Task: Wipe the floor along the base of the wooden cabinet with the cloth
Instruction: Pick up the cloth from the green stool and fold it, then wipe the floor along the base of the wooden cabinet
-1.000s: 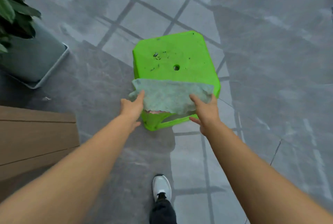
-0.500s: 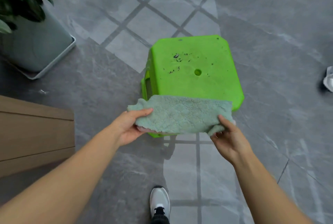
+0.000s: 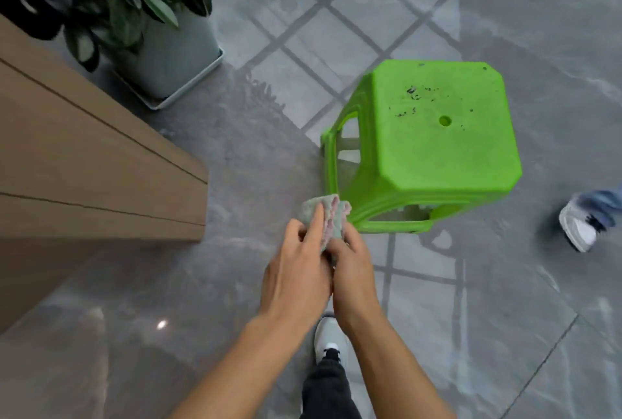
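Observation:
A pale green cloth [image 3: 331, 216], pink on one face, is bunched small in the air between my two hands. My left hand [image 3: 296, 270] grips it from the left with fingers laid over it. My right hand [image 3: 351, 270] holds it from the right, pressed against the left hand. The wooden cabinet [image 3: 101, 162] stands at the left, its corner and base meeting the glossy grey tiled floor [image 3: 218, 284] just left of my hands. Most of the cloth is hidden inside my hands.
A bright green plastic stool [image 3: 434, 135] stands just beyond my hands to the right. A potted plant [image 3: 161, 31] in a grey tray sits behind the cabinet corner. Another person's shoe [image 3: 579, 223] is at the right edge. My own shoe [image 3: 328, 338] is below my hands.
The cloth was spread wide over the stool's front edge; now it is folded into a small wad between both hands. The view has swung left, bringing more cabinet into sight.

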Demonstrator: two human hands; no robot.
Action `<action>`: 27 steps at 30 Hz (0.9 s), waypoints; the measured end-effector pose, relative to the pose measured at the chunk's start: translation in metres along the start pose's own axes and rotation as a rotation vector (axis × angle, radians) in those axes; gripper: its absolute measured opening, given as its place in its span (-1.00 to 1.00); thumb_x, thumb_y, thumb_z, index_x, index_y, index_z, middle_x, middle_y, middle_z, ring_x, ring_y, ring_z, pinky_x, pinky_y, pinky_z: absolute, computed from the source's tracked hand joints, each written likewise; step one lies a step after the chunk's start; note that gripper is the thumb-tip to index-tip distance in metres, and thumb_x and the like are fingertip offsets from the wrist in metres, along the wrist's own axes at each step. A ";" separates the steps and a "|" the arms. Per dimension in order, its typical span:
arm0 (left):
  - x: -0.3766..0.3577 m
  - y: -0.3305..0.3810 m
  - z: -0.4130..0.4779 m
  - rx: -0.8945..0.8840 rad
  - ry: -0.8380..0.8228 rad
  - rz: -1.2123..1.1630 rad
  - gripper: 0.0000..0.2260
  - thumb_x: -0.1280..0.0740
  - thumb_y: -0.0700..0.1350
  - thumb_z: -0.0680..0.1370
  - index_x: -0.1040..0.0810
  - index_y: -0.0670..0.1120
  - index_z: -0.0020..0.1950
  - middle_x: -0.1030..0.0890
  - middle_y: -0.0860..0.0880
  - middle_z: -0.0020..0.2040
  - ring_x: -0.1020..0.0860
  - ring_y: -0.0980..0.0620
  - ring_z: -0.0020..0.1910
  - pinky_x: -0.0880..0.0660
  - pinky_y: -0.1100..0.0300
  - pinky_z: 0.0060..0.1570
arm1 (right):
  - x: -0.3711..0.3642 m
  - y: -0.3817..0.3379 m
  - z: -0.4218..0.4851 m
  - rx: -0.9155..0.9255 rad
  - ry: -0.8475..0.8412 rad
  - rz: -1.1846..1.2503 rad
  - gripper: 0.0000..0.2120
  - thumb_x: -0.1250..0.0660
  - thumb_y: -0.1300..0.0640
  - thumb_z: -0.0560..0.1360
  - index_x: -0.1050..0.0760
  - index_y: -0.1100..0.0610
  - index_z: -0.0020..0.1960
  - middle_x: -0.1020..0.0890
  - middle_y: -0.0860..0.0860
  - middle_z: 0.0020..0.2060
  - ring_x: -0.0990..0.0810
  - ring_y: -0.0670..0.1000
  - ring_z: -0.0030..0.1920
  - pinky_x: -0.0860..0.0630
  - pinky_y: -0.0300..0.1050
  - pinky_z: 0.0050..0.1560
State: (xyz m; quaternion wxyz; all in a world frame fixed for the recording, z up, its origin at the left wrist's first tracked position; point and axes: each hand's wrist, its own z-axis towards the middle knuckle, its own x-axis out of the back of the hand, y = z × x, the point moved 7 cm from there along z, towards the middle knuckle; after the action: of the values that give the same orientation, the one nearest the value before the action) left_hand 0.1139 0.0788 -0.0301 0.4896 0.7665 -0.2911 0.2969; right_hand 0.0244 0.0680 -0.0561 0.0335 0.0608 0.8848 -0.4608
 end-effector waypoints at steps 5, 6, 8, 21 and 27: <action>-0.019 -0.081 -0.057 0.044 -0.194 -0.436 -0.56 -0.34 -0.02 0.40 -0.52 0.15 0.29 -0.52 0.23 0.19 -0.57 0.05 0.12 -0.55 0.09 0.14 | -0.032 0.104 -0.022 -0.494 -0.166 0.394 -0.79 -0.40 0.11 0.40 -0.53 0.17 -0.01 -0.64 0.12 -0.22 -0.64 0.07 -0.20 -0.59 -0.02 -0.16; -0.016 -0.117 -0.062 0.180 -0.071 -0.575 -0.62 -0.41 0.02 0.38 -0.56 0.23 0.20 -0.60 0.27 0.12 -0.59 0.06 0.04 -0.57 0.10 0.09 | -0.036 0.128 -0.022 -0.598 -0.190 0.466 -0.74 -0.37 0.14 0.42 -0.54 0.24 0.06 -0.68 0.18 -0.14 -0.67 0.12 -0.17 -0.63 0.03 -0.12; -0.017 -0.195 -0.069 0.497 0.164 -0.640 -0.54 -0.51 0.10 0.37 -0.52 0.21 0.25 -0.60 0.22 0.13 -0.57 0.03 0.06 -0.55 0.08 0.10 | -0.042 0.170 -0.018 -0.741 -0.228 0.498 -0.61 -0.32 0.16 0.48 -0.50 0.32 0.26 -0.65 0.29 0.11 -0.70 0.20 -0.01 -0.64 0.13 0.01; -0.188 -0.472 0.058 0.679 0.587 -1.058 -0.89 -0.45 -0.24 0.47 -0.62 -0.03 -0.09 -0.72 -0.03 -0.08 -0.64 0.03 -0.13 -0.58 0.12 -0.05 | -0.141 0.349 0.241 -0.126 -0.443 -0.585 -0.84 -0.35 0.37 0.49 -0.60 0.18 0.01 -0.69 0.05 -0.21 -0.64 0.01 -0.24 -0.57 -0.19 -0.25; -0.248 -0.552 0.078 0.571 0.498 0.132 -0.32 -0.29 0.16 0.53 -0.30 -0.23 0.52 -0.33 -0.27 0.53 -0.32 -0.27 0.51 -0.20 -0.11 0.50 | -0.205 0.405 0.280 0.797 -0.355 -1.252 -0.39 -0.18 -0.06 0.55 -0.21 0.24 0.49 -0.30 0.27 0.46 -0.25 0.27 0.46 -0.22 0.15 0.46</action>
State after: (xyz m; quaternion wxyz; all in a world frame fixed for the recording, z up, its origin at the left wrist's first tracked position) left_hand 0.3718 0.2390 -0.5593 0.2921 0.7561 -0.1177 0.5737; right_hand 0.2843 0.0531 -0.5218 -0.1166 -0.5197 0.5025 -0.6811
